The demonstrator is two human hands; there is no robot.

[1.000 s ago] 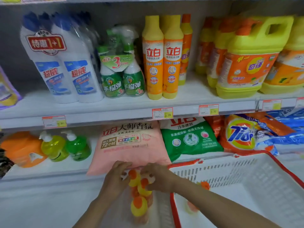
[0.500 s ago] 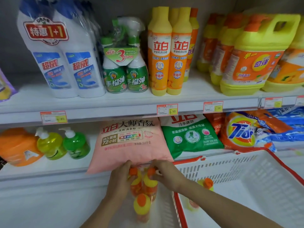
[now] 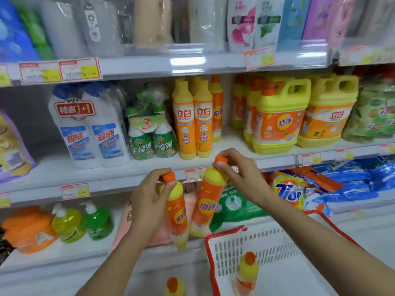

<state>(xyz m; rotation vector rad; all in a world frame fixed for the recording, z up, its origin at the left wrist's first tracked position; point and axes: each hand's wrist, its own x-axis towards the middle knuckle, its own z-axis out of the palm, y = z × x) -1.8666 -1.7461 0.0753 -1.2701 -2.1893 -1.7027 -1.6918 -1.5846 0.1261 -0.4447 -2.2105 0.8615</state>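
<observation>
Fingers point(image 3: 159, 175) of the left hand point(image 3: 147, 201) clamped round the neck of the left bottle point(image 3: 176, 208), just under its orange cap. Same on the other side: right hand point(image 3: 239, 174) pinching the cap and shoulder of the right bottle point(image 3: 206, 201). Nothing else held.

Up from a second ago. Then, low in the frame, both hands down among a cluster of orange caps beside the left rim of the basket point(image 3: 210, 263). Now raised to the middle of the frame, level with the price strip of the middle shelf point(image 3: 230, 146). Lifted clear as well: both bottles hanging in the air in front of the pink and green bags, bases close together, the right bottle tilted with its top leaning right. Touching neither shelf nor basket.

Left below: third bottle point(image 3: 173, 286) at the bottom edge of the frame, just left of the basket, and fourth bottle point(image 3: 248, 272) standing inside the basket near its left wall.

Reads as stocking the shelf rather than filling the basket. Headed, by the look of it, for the middle shelf, next to the matching bottle point(image 3: 217, 107) behind the two taller orange ones at centre. Roughly halfway, then: two in the air, two yet to fetch. Calls for a free patch on that shelf, and for setting each down upright without knocking the row.
</observation>
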